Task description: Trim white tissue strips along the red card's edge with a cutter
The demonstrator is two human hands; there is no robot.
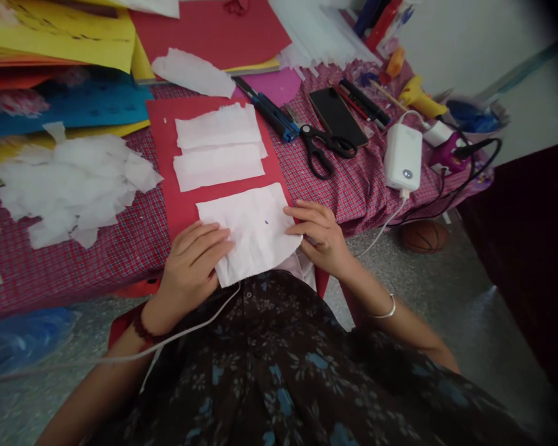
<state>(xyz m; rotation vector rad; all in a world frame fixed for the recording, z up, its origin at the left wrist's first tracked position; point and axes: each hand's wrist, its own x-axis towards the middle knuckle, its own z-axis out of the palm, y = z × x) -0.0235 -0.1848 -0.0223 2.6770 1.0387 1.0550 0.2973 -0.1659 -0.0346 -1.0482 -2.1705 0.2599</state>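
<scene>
A creased white sheet of tissue paper [251, 232] lies over the lower part of a red sheet [167, 155], its near edge reaching past the table toward my body. My left hand [193, 263] grips its left side, fingers on top and the thumb hidden. On the right edge, my right hand [318, 235] holds the paper with fingers bent over it. A small dark mark shows on the tissue. Above it on the red sheet lie two torn white strips, a farther strip [218, 129] and a nearer strip [218, 167], close together.
Left is a heap of torn white paper [79, 179]; coloured sheets [65, 37] are stacked behind it. Right are a utility knife [270, 111], black scissors [323, 148], a phone [338, 114] and a white power bank [403, 155]. A white cable [167, 341] crosses my left wrist.
</scene>
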